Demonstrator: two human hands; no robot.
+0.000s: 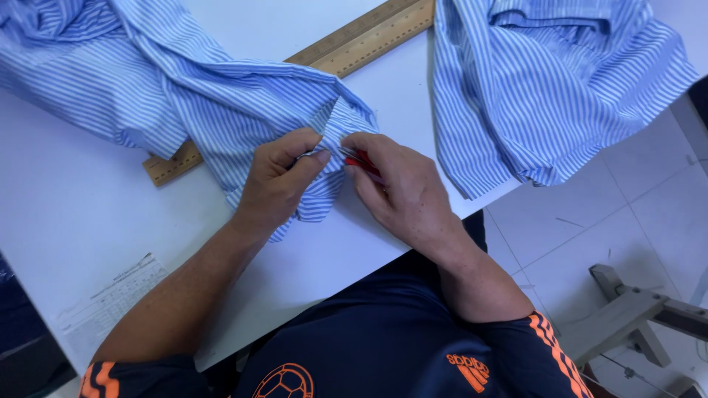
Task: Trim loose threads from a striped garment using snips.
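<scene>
1. A blue-and-white striped garment [221, 96] is spread in folds over the white table [74, 206], from the upper left corner down to the middle of the table, where both hands meet on it.
2. A fold of the striped cloth is pinched by the left hand [276, 184], thumb pressed against the curled fingers; the rest of that hand is laid on the cloth near the table's front edge.
3. A small red-handled tool [361, 162] is gripped by the right hand [402, 191] between thumb and fingers (its tip is hidden by the cloth and the fingers, so its kind cannot be told), and it is held against the same fold, just beside the left thumb.
4. A wooden ruler [354, 44] is laid slantwise across the table; its middle is covered by the garment, and its lower end shows out at the left of the left hand.
5. A second striped piece [546, 81] is draped over the table's right edge, apart from the hands.
6. A printed paper sheet [110, 302] is seen at the table's lower left edge, beside the left forearm.
7. A grey wooden frame [634, 309] is seen on the tiled floor [590, 206] at the lower right.
</scene>
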